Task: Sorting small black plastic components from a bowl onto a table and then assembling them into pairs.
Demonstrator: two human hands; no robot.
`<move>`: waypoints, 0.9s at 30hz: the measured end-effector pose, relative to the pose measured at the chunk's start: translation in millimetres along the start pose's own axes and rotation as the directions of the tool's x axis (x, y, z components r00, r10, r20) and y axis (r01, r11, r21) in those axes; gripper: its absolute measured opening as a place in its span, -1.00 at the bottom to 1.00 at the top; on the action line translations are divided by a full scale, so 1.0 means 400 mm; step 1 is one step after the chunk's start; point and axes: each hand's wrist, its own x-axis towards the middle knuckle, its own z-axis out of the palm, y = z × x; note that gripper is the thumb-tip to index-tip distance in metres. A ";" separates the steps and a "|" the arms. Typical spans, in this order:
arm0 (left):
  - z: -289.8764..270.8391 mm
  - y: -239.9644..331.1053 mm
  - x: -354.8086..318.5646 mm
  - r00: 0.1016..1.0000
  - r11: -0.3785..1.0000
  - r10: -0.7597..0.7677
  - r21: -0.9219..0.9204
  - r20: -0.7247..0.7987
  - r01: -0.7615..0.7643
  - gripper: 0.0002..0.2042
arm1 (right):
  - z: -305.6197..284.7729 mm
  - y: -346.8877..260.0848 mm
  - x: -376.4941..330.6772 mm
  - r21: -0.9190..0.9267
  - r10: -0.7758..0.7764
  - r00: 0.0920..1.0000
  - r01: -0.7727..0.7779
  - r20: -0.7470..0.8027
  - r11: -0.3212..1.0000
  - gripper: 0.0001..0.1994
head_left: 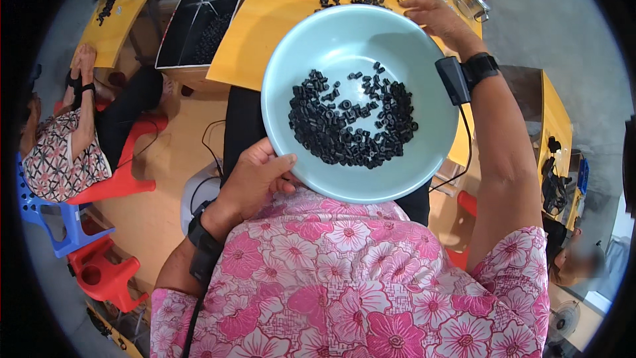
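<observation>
A pale blue-green round basin point(285, 59) is tilted toward me, resting against my lap and the table's near edge. Many small black ring-like and cylindrical parts point(331, 129) are heaped inside it. My left hand point(262, 169) grips the basin's lower left rim, thumb on top and fingers curled beneath. Past the upper right rim, my right hand point(440, 21) reaches over the tabletop with its fingers stretched out. Loose black parts point(358, 1) lie on the table behind the basin, a few of them close to those fingertips.
The yellow table point(252, 46) spreads out in front of me. At its far right stand a clear container with a metal lid point(476, 3) and other clear vessels. A large dark box point(205, 23) sits to the left. Another seated person point(66, 139) and red stools point(106, 272) are farther left.
</observation>
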 end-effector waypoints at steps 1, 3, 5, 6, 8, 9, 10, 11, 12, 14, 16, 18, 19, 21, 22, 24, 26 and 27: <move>-0.004 -0.001 0.001 1.000 1.000 0.010 -0.011 0.007 -0.010 -0.79 | -0.002 -0.019 -0.023 0.057 -0.030 0.994 0.036 -0.109 0.998 -0.63; -0.007 -0.004 -0.001 1.000 1.000 0.016 -0.009 0.009 -0.016 -0.79 | -0.001 -0.068 -0.081 0.067 -0.080 0.940 0.108 -0.331 0.992 -0.64; -0.003 -0.003 -0.009 1.000 1.000 0.027 -0.001 -0.004 -0.027 -0.78 | 0.029 -0.133 -0.155 0.058 -0.100 0.927 0.129 -0.362 0.990 -0.66; -0.004 -0.005 -0.006 1.000 1.000 0.029 -0.004 0.002 -0.029 -0.78 | 0.037 -0.152 -0.191 0.048 -0.127 0.906 0.160 -0.403 0.986 -0.68; -0.014 -0.015 -0.001 0.999 0.999 0.030 -0.024 0.016 -0.030 -0.77 | 0.055 -0.153 -0.250 0.067 -0.072 0.951 0.097 -0.301 0.993 -0.77; -0.013 -0.016 -0.002 0.999 0.999 0.031 -0.025 0.020 -0.031 -0.77 | 0.088 -0.154 -0.276 0.016 -0.013 0.975 0.018 -0.224 1.000 -0.80; -0.011 -0.013 -0.003 0.999 0.999 0.029 -0.025 0.016 -0.028 -0.77 | 0.114 -0.147 -0.297 -0.040 0.052 0.987 -0.059 -0.151 0.997 -0.81; -0.009 -0.011 -0.003 1.000 0.999 0.026 -0.025 0.012 -0.026 -0.78 | 0.136 -0.120 -0.309 -0.243 -0.073 0.985 0.033 -0.156 0.969 -0.80; -0.006 -0.007 -0.002 0.999 0.999 0.028 -0.023 0.020 -0.028 -0.78 | 0.154 -0.093 -0.321 -0.437 -0.192 0.972 0.114 -0.138 0.892 -0.78; -0.003 -0.006 -0.004 1.000 0.999 0.025 -0.028 0.009 -0.025 -0.78 | 0.187 -0.086 -0.330 -0.540 -0.298 0.947 0.191 -0.118 0.820 -0.77; -0.004 -0.011 -0.002 0.999 0.998 0.042 -0.048 0.022 -0.041 -0.79 | 0.216 -0.093 -0.340 -0.617 -0.214 0.971 0.102 -0.110 0.780 -0.78; -0.005 -0.013 -0.001 0.998 0.996 0.059 -0.068 0.035 -0.056 -0.80 | 0.230 -0.087 -0.338 -0.637 -0.206 0.974 0.102 -0.091 0.764 -0.81; -0.004 -0.014 -0.002 0.998 0.996 0.055 -0.065 0.023 -0.053 -0.79 | 0.238 -0.091 -0.339 -0.655 -0.169 0.984 0.089 -0.059 0.750 -0.81; -0.003 -0.014 -0.003 0.999 0.997 0.051 -0.063 0.010 -0.050 -0.79 | 0.248 -0.091 -0.337 -0.674 -0.131 0.991 0.078 -0.028 0.735 -0.82; -0.002 -0.013 -0.003 0.998 0.996 0.055 -0.071 0.014 -0.054 -0.79 | 0.254 -0.083 -0.335 -0.700 -0.095 0.995 0.049 -0.027 0.713 -0.82; -0.002 -0.013 -0.004 0.998 0.995 0.057 -0.082 0.018 -0.056 -0.79 | 0.265 -0.082 -0.331 -0.725 -0.057 0.998 0.020 -0.027 0.688 -0.82; -0.004 -0.010 -0.005 0.997 0.995 0.069 -0.075 0.033 -0.066 -0.79 | 0.276 -0.087 -0.328 -0.775 0.006 0.999 -0.034 -0.038 0.631 -0.84; -0.002 -0.008 -0.003 0.997 0.995 0.064 -0.077 0.033 -0.062 -0.79 | 0.276 -0.085 -0.327 -0.774 0.009 0.999 -0.034 -0.036 0.632 -0.84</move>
